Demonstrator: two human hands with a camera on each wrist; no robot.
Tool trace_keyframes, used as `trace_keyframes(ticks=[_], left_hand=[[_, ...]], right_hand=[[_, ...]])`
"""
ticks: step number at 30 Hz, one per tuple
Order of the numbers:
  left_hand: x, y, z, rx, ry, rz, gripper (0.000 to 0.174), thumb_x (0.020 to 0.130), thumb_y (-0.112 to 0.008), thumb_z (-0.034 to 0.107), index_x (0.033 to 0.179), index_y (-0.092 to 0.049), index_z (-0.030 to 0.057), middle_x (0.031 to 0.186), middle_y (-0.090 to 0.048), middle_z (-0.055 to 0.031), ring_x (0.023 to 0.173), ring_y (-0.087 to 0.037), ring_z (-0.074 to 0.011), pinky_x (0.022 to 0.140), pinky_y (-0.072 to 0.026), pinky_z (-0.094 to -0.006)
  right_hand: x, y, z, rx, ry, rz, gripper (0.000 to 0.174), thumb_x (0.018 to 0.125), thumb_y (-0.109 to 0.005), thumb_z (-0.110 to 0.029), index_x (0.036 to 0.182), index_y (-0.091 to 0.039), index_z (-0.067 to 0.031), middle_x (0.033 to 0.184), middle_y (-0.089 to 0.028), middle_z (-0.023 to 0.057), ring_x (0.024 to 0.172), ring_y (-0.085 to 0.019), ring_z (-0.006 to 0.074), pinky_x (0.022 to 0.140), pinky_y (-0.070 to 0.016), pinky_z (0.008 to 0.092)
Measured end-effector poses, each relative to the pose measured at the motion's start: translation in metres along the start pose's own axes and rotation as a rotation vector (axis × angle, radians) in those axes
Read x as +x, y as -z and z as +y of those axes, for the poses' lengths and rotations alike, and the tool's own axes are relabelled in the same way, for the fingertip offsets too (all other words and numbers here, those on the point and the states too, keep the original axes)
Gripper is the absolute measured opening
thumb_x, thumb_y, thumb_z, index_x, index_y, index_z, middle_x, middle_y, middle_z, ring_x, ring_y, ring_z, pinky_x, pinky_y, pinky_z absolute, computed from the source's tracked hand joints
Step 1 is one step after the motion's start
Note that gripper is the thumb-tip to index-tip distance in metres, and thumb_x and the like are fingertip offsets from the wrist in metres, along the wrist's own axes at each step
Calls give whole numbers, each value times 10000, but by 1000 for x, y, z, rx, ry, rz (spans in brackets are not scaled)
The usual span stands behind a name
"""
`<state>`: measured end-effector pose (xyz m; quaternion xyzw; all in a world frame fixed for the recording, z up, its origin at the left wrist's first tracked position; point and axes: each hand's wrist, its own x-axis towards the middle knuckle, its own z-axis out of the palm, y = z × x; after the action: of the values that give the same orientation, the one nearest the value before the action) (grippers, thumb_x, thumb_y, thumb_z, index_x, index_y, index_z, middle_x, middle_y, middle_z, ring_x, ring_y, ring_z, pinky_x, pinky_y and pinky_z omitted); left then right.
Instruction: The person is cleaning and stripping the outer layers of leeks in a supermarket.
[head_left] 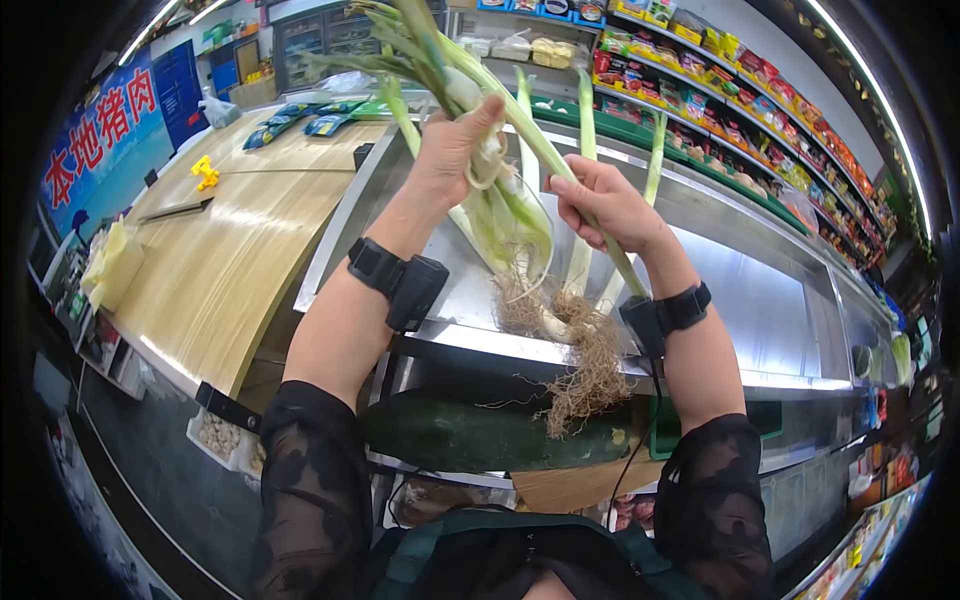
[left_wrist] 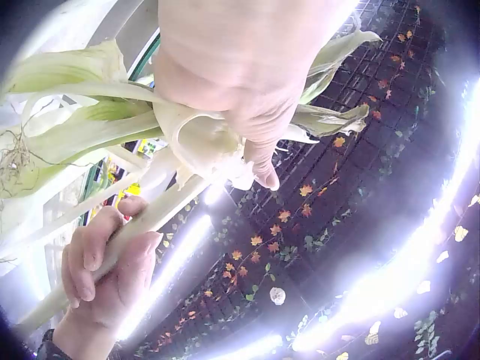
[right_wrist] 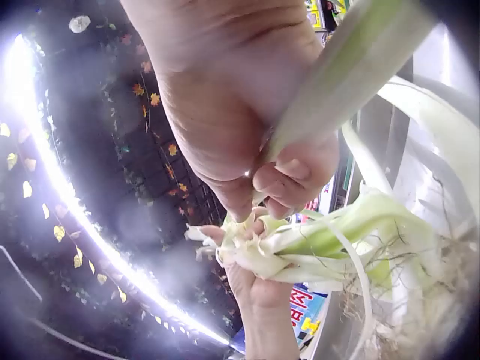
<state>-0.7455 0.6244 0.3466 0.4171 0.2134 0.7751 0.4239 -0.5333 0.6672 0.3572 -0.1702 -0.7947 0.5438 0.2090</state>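
My left hand grips a bundle of peeled scallion leaves, which hangs below the fist with stringy roots at its lower end. Green tops stick out above that hand. Between the fingers and thumb of my right hand is a long pale-green scallion stalk, slanting from the upper left down toward the right wrist. In the left wrist view, the stalk's upper part runs up to the peeled leaves under the left hand. More scallions lie on the metal tray below, their brown roots hanging over its front edge.
The steel counter tray extends to the right. A wooden board at left bears a knife, a yellow object and bagged goods. A large dark-green gourd lies below the tray. Shelves of packets stand behind.
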Motion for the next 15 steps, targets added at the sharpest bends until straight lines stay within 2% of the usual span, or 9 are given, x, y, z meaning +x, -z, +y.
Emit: trace_keyframes(ticks=[1,2,3,5,9,14,15], left_hand=[[-1,-2,0,37,-74,3,349,768,-777,235,953,-562,32,768,-568,-23,605,-533,-131,532,-445,-260],[-4,-3,1,48,-46,-4,324,765,-780,178,960,-561,40,785,-576,-21,618,-540,-127,535,-450,-261],[-5,-3,1,46,-48,4,324,765,-780,178,960,-561,40,785,-576,-21,618,-540,-127,535,-450,-261],[-5,-3,2,131,-94,24,394,737,-804,151,1019,-567,10,900,-606,-41,772,-576,-121,642,-486,-278],[-3,-1,0,129,-160,8,300,752,-782,118,950,-591,-3,839,-628,-60,693,-595,-131,582,-499,-273],[-3,0,2,63,-183,-60,256,781,-742,93,959,-599,-24,835,-639,-75,698,-619,-146,601,-529,-279],[-3,0,2,78,-195,-67,251,792,-727,84,973,-598,-31,848,-642,-83,713,-627,-151,609,-537,-282]], right_hand=[[0,-5,-1,-49,-9,2,236,948,-537,-276,998,-487,-50,579,-505,-13,369,-427,31,314,-329,178],[0,-9,-2,-51,-12,-7,236,948,-537,-276,998,-487,-50,579,-505,-13,369,-427,31,314,-329,178],[0,-12,-3,-101,4,14,239,947,-538,-281,997,-498,-51,580,-504,-15,377,-431,31,324,-335,180],[0,-15,-3,-154,19,32,242,947,-539,-285,996,-508,-51,582,-503,-18,384,-435,32,334,-341,182],[1,-15,-1,-212,56,122,257,951,-530,-299,976,-552,-44,583,-498,-23,406,-443,31,350,-353,189],[-3,-10,-4,-115,26,126,287,959,-514,-319,968,-578,-40,582,-496,-25,413,-438,26,361,-351,187],[-3,-10,-4,-135,40,126,300,971,-489,-306,1041,-581,-29,581,-491,-30,408,-428,20,358,-346,176]])
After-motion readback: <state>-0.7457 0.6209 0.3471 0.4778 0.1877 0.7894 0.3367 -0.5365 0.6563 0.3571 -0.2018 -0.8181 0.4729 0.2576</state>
